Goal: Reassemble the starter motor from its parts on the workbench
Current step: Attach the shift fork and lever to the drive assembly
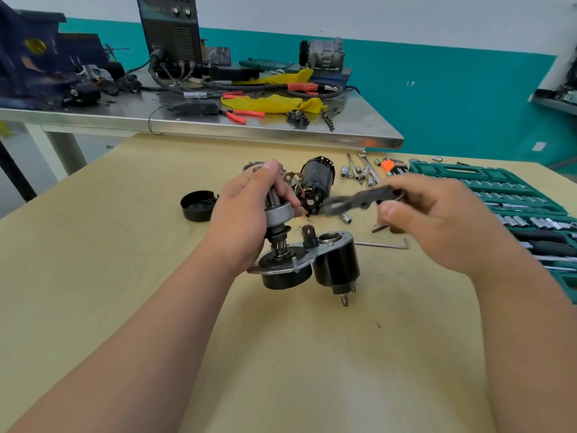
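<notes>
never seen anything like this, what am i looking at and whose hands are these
There is no machine here: one camera sits on a person's head, looking forward and down, so the two bare arms are the wearer's own. The left hand grips a geared shaft, its lower end meeting the silver-and-black starter housing on the wooden table. The right hand pinches a dark forked lever, blurred. Behind lie a black motor body, a round black cap, loose sockets and a green socket set case.
</notes>
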The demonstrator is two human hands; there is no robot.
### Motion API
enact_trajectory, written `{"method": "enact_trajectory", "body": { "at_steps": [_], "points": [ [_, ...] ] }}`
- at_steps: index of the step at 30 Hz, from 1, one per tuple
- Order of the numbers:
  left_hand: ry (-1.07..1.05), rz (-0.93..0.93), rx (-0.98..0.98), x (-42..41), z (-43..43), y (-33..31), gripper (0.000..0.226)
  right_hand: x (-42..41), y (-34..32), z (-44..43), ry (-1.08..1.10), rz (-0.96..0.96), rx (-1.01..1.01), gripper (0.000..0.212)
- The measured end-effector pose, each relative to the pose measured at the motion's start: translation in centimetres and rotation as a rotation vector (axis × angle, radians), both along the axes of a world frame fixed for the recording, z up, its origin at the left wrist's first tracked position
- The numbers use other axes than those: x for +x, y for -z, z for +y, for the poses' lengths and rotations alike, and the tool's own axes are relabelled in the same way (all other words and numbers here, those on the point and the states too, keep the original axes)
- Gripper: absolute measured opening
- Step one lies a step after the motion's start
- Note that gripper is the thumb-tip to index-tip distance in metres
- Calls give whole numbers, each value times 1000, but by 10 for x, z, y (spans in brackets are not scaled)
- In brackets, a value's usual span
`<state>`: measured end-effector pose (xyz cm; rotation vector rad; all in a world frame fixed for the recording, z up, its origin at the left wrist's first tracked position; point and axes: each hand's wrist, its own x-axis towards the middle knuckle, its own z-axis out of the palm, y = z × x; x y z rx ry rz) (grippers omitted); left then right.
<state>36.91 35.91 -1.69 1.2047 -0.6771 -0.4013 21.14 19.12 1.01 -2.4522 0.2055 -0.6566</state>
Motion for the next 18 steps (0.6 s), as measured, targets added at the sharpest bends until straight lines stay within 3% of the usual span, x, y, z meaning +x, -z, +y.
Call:
{"method": "enact_trajectory", "body": {
  "at_steps": [2,6,12,18],
  "points": [
    [17,8,-15,1,0,-1,40,3,4,-7,1,-64,157,13],
    [8,-143,32,1,1,-2,39,16,13,-6,-119,15,251,21],
    [25,-327,5,-3,6,-3,36,49,16,-4,-252,-199,912,21],
    [-105,-308,15,0,4,0,35,53,46,10,-289,-17,789,25]
  ]
}}
